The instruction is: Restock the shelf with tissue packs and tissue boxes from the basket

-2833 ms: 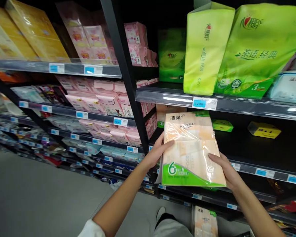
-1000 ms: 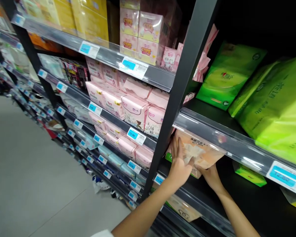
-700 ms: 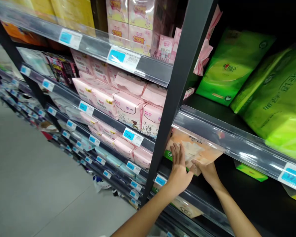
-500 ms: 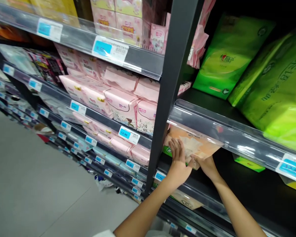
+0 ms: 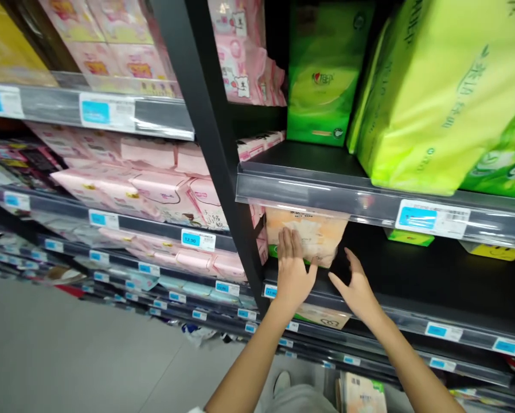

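An orange and green tissue pack (image 5: 315, 235) stands upright on a dark shelf (image 5: 369, 304), tucked under the shelf above. My left hand (image 5: 292, 269) lies flat against the pack's front, fingers together and stretched up. My right hand (image 5: 355, 287) hovers just right of the pack, fingers spread, touching nothing that I can see.
Large lime-green tissue bags (image 5: 429, 97) fill the shelf above, behind a blue price tag (image 5: 432, 218). A black upright post (image 5: 214, 149) divides the bays. Pink packs (image 5: 167, 183) crowd the left shelves. A small yellow box (image 5: 494, 250) and a green box (image 5: 408, 236) sit further right.
The pack went from held in front of me to standing on the shelf. My right hand has come off it and opened; my left hand stays pressed on its front.
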`<move>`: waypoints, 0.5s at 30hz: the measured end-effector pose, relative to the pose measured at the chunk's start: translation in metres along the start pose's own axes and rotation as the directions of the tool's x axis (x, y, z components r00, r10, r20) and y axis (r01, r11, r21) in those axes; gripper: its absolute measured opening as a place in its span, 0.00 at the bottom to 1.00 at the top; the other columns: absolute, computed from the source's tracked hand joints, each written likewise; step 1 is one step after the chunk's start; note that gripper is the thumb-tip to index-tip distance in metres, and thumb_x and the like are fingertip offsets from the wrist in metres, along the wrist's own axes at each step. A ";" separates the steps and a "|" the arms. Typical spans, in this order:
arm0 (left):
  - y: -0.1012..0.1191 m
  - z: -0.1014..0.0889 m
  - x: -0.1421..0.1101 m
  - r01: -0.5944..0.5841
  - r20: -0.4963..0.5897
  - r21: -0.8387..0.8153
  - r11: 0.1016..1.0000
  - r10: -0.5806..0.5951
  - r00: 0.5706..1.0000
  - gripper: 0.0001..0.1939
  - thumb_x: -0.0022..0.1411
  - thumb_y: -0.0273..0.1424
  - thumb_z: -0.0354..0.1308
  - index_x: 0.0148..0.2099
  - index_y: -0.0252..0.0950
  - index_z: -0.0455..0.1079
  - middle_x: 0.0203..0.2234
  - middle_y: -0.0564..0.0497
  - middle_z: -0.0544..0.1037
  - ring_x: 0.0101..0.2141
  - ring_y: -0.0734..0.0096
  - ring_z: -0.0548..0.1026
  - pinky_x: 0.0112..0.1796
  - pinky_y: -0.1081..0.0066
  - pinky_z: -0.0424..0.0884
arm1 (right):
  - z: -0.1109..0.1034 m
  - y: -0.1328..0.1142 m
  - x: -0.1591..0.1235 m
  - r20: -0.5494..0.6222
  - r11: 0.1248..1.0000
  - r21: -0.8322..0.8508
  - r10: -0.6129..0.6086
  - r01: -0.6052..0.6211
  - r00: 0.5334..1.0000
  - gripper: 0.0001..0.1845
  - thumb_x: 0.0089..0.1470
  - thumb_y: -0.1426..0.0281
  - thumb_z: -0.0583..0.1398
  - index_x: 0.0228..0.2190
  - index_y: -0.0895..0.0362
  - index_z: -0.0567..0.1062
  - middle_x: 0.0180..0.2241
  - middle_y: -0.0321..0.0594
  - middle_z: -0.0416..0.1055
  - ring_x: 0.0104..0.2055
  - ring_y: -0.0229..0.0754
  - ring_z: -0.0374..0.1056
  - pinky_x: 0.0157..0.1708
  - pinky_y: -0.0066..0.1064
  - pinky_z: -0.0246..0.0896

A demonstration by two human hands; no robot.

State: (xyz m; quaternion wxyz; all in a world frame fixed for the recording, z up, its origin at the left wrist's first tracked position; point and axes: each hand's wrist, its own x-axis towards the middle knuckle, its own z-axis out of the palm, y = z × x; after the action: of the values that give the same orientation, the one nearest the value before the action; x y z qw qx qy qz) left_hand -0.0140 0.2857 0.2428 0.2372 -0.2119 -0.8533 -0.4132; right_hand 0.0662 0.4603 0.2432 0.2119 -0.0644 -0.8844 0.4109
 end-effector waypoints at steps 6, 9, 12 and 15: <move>-0.006 0.006 0.008 -0.016 -0.063 0.114 0.993 0.024 0.998 0.47 0.69 0.35 0.57 0.77 0.23 0.35 0.74 0.22 0.42 0.75 0.42 0.37 0.70 0.40 0.48 | -0.058 0.000 -0.092 -0.181 0.992 -0.125 -0.022 -0.001 0.983 0.28 0.66 0.59 0.61 0.64 0.48 0.66 0.66 0.45 0.66 0.67 0.54 0.64 0.65 0.51 0.63; -0.015 0.006 0.010 -0.027 -0.060 0.131 0.991 0.035 0.998 0.45 0.70 0.37 0.56 0.77 0.22 0.38 0.74 0.22 0.42 0.74 0.42 0.38 0.71 0.42 0.47 | -0.085 0.018 -0.140 -0.301 0.984 -0.164 0.013 -0.065 0.953 0.24 0.65 0.59 0.62 0.61 0.48 0.71 0.61 0.44 0.72 0.63 0.53 0.69 0.61 0.47 0.67; -0.022 0.001 0.013 -0.047 -0.014 0.145 0.988 0.050 0.999 0.45 0.69 0.40 0.55 0.76 0.19 0.41 0.74 0.23 0.44 0.75 0.42 0.40 0.72 0.45 0.46 | -0.103 0.039 -0.197 -0.419 0.968 -0.192 0.069 -0.163 0.905 0.17 0.65 0.60 0.61 0.53 0.49 0.76 0.53 0.43 0.78 0.57 0.51 0.74 0.56 0.41 0.69; -0.025 -0.011 0.014 -0.046 0.047 0.160 0.986 0.039 0.998 0.48 0.68 0.43 0.55 0.75 0.15 0.42 0.74 0.24 0.43 0.74 0.41 0.41 0.72 0.47 0.44 | -0.108 0.054 -0.257 -0.553 0.926 -0.204 0.159 -0.318 0.818 0.11 0.65 0.60 0.61 0.44 0.51 0.79 0.44 0.43 0.81 0.48 0.49 0.77 0.49 0.37 0.71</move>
State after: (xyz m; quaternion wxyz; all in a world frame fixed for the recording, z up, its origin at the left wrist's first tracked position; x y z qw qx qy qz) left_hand -0.0364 0.2650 0.2417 0.2434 -0.2191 -0.8842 -0.3331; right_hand 0.3411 0.4975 0.1813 0.3804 -0.3158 -0.8268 0.2684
